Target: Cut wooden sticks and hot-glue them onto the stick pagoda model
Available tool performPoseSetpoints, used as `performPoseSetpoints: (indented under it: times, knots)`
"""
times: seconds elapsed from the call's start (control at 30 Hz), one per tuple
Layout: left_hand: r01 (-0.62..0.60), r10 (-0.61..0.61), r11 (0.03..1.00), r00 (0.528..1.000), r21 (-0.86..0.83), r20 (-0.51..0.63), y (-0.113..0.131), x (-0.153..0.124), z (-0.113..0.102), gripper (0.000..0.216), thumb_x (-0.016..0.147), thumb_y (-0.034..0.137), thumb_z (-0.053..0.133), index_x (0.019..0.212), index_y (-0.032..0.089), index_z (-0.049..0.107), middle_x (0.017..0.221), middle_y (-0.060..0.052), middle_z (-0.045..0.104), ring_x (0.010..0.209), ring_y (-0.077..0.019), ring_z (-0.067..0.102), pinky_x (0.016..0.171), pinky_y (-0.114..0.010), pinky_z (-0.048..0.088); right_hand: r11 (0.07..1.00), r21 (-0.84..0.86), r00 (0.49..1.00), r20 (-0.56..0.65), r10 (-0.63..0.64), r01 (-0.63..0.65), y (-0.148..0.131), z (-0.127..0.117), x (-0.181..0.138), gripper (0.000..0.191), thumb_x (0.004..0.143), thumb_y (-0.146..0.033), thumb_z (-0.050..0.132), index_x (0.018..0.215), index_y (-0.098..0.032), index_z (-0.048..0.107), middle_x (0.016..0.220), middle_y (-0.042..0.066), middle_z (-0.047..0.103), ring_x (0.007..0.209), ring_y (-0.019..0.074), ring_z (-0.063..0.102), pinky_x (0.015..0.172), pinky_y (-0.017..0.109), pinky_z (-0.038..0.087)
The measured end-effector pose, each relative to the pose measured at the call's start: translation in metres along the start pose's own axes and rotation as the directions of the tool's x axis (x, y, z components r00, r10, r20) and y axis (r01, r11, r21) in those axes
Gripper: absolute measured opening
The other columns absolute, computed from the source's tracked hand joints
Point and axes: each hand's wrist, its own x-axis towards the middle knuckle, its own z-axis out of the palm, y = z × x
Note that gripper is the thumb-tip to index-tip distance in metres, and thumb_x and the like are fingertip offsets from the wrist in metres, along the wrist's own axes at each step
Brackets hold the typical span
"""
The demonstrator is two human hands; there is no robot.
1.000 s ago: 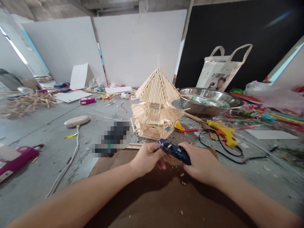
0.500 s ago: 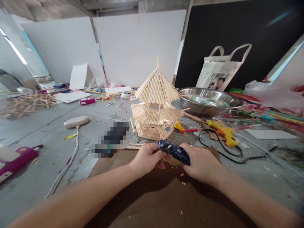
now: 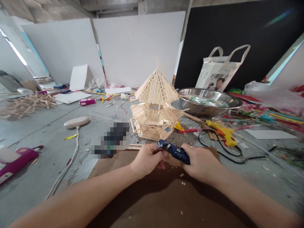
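Note:
My right hand (image 3: 200,163) is closed round a dark blue tool (image 3: 174,151) with pale specks on it, held just above a brown cardboard sheet (image 3: 163,199). My left hand (image 3: 147,158) is curled beside the tool's left end, fingertips pinched near its tip; what they pinch is hidden. Right behind both hands stands a two-tiered pagoda model built of wooden sticks (image 3: 155,104).
A steel bowl (image 3: 209,101) sits right of the model, with a yellow glue gun (image 3: 223,131) and its black cord in front. A white bag (image 3: 220,71) leans on the black board. Left: a beige pad with cable (image 3: 76,121), a magenta object (image 3: 16,156), a stick pile (image 3: 26,103).
Hands and tool have barely shifted; the view moved slightly.

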Motion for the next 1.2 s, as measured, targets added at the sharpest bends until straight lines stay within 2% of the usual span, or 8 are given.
performPoseSetpoints:
  times: [0.17, 0.33, 0.57, 0.7, 0.83, 0.97, 1.1, 1.2]
  knots:
    - [-0.003, 0.003, 0.997, 1.000, 0.079, 0.007, 0.001, 0.001, 0.000, 0.028, 0.068, 0.039, 0.053, 0.063, 0.012, 0.053, 0.060, -0.001, 0.057, 0.038, -0.0051, 0.049, 0.039, -0.018, 0.039, 0.999, 0.016, 0.999, 0.027, 0.039, -0.039, -0.002, -0.003, 0.000, 0.014, 0.064, -0.023, 0.044, 0.078, -0.021, 0.045, 0.072, 0.003, 0.062, 0.065, 0.0207, 0.058, 0.052, 0.026, 0.027]
    - [0.015, -0.017, 0.976, 1.000, 0.216, 0.009, -0.003, 0.004, -0.004, 0.027, 0.072, 0.039, 0.049, 0.065, 0.012, 0.053, 0.058, 0.000, 0.056, 0.038, -0.0051, 0.048, 0.039, -0.017, 0.036, 0.996, -0.047, 0.997, 0.003, 0.076, -0.076, 0.011, 0.005, 0.007, 0.019, 0.069, -0.032, 0.043, 0.086, -0.022, 0.046, 0.080, 0.004, 0.062, 0.071, 0.0235, 0.059, 0.053, 0.028, 0.029]
    - [0.010, 0.004, 0.961, 0.999, 0.277, -0.050, -0.002, 0.004, -0.005, 0.026, 0.072, 0.039, 0.049, 0.066, 0.013, 0.053, 0.061, 0.000, 0.057, 0.040, -0.0048, 0.047, 0.041, -0.017, 0.036, 0.995, -0.096, 0.998, -0.064, 0.008, -0.015, 0.028, 0.016, 0.014, 0.023, 0.071, -0.034, 0.045, 0.089, -0.020, 0.050, 0.083, 0.006, 0.060, 0.077, 0.0231, 0.057, 0.058, 0.030, 0.036]
    - [-0.042, 0.069, 0.925, 0.996, 0.379, -0.058, -0.002, 0.002, -0.005, 0.027, 0.074, 0.038, 0.047, 0.068, 0.013, 0.055, 0.059, 0.000, 0.056, 0.042, -0.0059, 0.047, 0.043, -0.018, 0.036, 0.991, -0.121, 0.991, -0.108, -0.076, 0.063, 0.033, 0.022, 0.016, 0.043, 0.072, -0.051, 0.043, 0.096, -0.017, 0.052, 0.089, 0.010, 0.060, 0.082, 0.0257, 0.055, 0.068, 0.036, 0.040]
    - [-0.149, 0.209, 0.786, 0.977, 0.601, -0.032, -0.002, 0.002, -0.006, 0.026, 0.076, 0.035, 0.045, 0.069, 0.014, 0.059, 0.056, 0.000, 0.057, 0.048, -0.0083, 0.049, 0.049, -0.019, 0.037, 0.979, -0.058, 0.960, -0.192, -0.205, 0.198, 0.032, 0.022, 0.017, 0.048, 0.076, -0.049, 0.041, 0.106, -0.014, 0.051, 0.105, 0.014, 0.056, 0.099, 0.0263, 0.049, 0.082, 0.040, 0.036]
    - [-0.288, 0.335, 0.574, 0.937, 0.767, 0.101, -0.003, 0.000, -0.005, 0.022, 0.077, 0.027, 0.043, 0.073, 0.016, 0.062, 0.066, -0.003, 0.062, 0.058, -0.0105, 0.052, 0.056, -0.021, 0.038, 0.924, 0.229, 0.928, -0.286, -0.238, 0.307, 0.016, 0.014, 0.012, 0.030, 0.081, -0.039, 0.039, 0.094, -0.018, 0.056, 0.096, 0.007, 0.059, 0.092, 0.0168, 0.051, 0.081, 0.030, 0.038]
    - [-0.380, 0.373, 0.420, 0.900, 0.824, 0.225, -0.005, -0.003, -0.004, 0.024, 0.079, 0.024, 0.040, 0.075, 0.016, 0.062, 0.070, -0.006, 0.063, 0.064, -0.0128, 0.055, 0.060, -0.023, 0.040, 0.865, 0.410, 0.953, -0.211, -0.217, 0.288, -0.002, 0.007, 0.005, 0.026, 0.084, -0.031, 0.035, 0.076, -0.020, 0.057, 0.077, 0.002, 0.060, 0.076, 0.0132, 0.053, 0.069, 0.025, 0.039]
    - [-0.417, 0.397, 0.389, 0.881, 0.822, 0.260, -0.003, -0.004, -0.005, 0.026, 0.081, 0.026, 0.037, 0.079, 0.016, 0.062, 0.074, -0.007, 0.064, 0.068, -0.0136, 0.056, 0.064, -0.024, 0.041, 0.842, 0.485, 0.970, -0.170, -0.173, 0.235, -0.007, 0.005, 0.003, 0.024, 0.083, -0.030, 0.038, 0.074, -0.018, 0.057, 0.074, 0.002, 0.059, 0.072, 0.0132, 0.052, 0.066, 0.025, 0.039]
